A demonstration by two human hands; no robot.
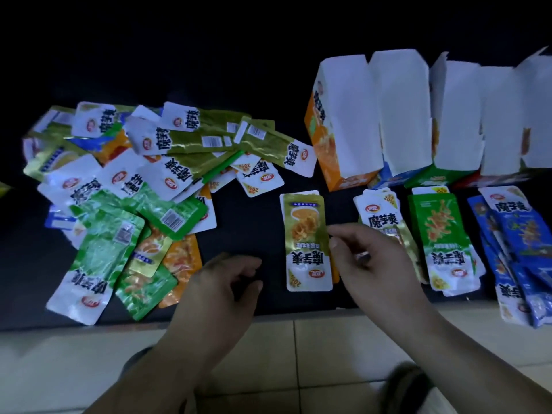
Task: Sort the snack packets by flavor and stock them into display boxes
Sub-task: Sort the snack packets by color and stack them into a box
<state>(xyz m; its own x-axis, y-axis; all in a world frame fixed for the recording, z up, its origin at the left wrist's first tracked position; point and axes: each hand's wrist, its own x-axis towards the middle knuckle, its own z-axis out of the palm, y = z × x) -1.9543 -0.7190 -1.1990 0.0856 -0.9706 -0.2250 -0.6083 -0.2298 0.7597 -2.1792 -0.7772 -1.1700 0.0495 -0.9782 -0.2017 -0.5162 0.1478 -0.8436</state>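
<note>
Just left of the right hand's thumb tip, on a dark surface (254, 222), a gold packet (304, 234) lay flat. Its long axis ran straight away from the person, with the printed name at the near end.

The right hand (370, 258) held thumb and forefinger close together at the packet's right edge, about halfway along it. The head view did not show whether they pinched the foil or only touched it. Its other fingers were curled.

The left hand (222, 291) hovered to the packet's left and nearer the person, apart from it, its fingers loosely curled round nothing. The right hand was plainly the nearer of the two.

An orange edge (336, 276) showed under the packet's near right corner, probably another packet beneath.

Beyond the right fingers stood a row of display boxes (343, 124) with white flaps raised, the orange-sided one straight beyond the gold packet.

To the right of those fingers lay three sorted piles: a gold pile (382, 216) partly hidden by the hand, a green pile (439, 234) and a blue pile (513, 252).

Well left of the left fingers sprawled an unsorted heap (134, 180) of overlapping green, gold, orange and blue packets.

Sorting looked only partly done. Any next move on the gold packet would likely turn on that right-edge contact, with the packet lying lengthwise toward the boxes.
</note>
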